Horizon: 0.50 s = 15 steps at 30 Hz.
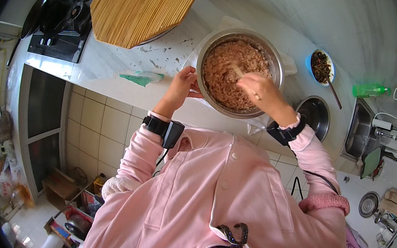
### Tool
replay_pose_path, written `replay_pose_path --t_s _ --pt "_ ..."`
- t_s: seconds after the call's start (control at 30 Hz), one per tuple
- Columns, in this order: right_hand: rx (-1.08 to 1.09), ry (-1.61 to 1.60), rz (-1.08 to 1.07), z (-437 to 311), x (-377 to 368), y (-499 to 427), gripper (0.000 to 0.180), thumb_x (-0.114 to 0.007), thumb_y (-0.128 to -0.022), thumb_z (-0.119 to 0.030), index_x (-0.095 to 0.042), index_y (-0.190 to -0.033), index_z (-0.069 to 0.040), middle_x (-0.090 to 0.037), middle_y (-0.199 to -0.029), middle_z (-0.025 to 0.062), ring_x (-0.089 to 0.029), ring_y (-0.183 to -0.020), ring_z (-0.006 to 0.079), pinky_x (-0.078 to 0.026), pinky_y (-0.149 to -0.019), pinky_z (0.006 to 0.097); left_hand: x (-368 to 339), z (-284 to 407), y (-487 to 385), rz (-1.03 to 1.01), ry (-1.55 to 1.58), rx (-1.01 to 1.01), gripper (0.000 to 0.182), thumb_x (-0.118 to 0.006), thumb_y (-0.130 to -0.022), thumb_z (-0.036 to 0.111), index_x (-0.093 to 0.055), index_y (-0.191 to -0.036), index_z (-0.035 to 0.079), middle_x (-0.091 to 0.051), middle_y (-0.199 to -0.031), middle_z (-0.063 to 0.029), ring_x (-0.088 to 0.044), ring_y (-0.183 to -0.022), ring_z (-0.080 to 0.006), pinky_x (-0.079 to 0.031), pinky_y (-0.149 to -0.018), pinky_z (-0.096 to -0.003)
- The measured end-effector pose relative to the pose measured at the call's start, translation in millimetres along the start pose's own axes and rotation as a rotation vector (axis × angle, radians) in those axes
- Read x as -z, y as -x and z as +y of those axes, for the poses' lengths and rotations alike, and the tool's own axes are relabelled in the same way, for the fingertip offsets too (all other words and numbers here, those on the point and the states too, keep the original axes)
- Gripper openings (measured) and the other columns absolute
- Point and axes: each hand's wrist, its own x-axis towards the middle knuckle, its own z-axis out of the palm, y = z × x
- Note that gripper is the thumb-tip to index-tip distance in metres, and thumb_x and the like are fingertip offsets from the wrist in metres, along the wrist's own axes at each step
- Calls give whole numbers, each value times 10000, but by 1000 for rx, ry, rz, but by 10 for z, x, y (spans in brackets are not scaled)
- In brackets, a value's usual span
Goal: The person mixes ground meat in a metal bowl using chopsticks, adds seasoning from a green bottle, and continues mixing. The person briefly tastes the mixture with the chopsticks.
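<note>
A large stainless steel bowl [281,54] stands on a white cloth or plastic sheet on the counter, with ground meat [226,58] in it. My left hand [185,84] grips the bowl's rim at the left, fingers under its wall. Over the meat, my right hand [261,91] is closed on a pale stick-like utensil [236,69], perhaps chopsticks, whose lower end is in the meat and slightly blurred. To the right are a blue-edged bowl [309,61] of dark chopped food with a utensil leaning in it, and an empty metal basin [314,116], partly behind my right wrist.
A round slatted lid or tray [146,4] lies at the upper left beside a black gas stove [58,45]. A green plastic scrap [142,78] rests near the counter's front edge. At the right are a green bottle [369,90] and a sink [356,135] with a tap.
</note>
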Motion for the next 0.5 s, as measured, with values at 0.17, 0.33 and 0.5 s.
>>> replay_pose_path --t_s 0.17,0.33,0.5 --pt "11 -101 -350 -72 22 -9 87 -599 -846 -80 -669 -812 -42 -660 -773 119 -653 -719 250 -548 -713 365 -3 -27 -20 11 27 -45 167 -426 -992 158 -510 -1022 17 -622 -785 -111 -666 -674 -223 -613 -636 -373" --pt "-190 82 -64 -86 52 -35 161 -595 -893 -146 -655 -811 -21 -646 -782 132 -639 -736 289 -528 -689 403 9 -41 -25 14 37 -27 166 -431 -993 164 -510 -1019 20 -620 -792 -110 -663 -670 -217 -612 -626 -371" --pt "11 -166 -201 -112 63 -48 157 -600 -879 -158 -664 -801 -39 -649 -764 136 -645 -738 290 -523 -692 412 15 -60 -29 22 14 -28 170 -433 -995 170 -512 -1019 21 -619 -784 -108 -660 -665 -212 -611 -623 -367"
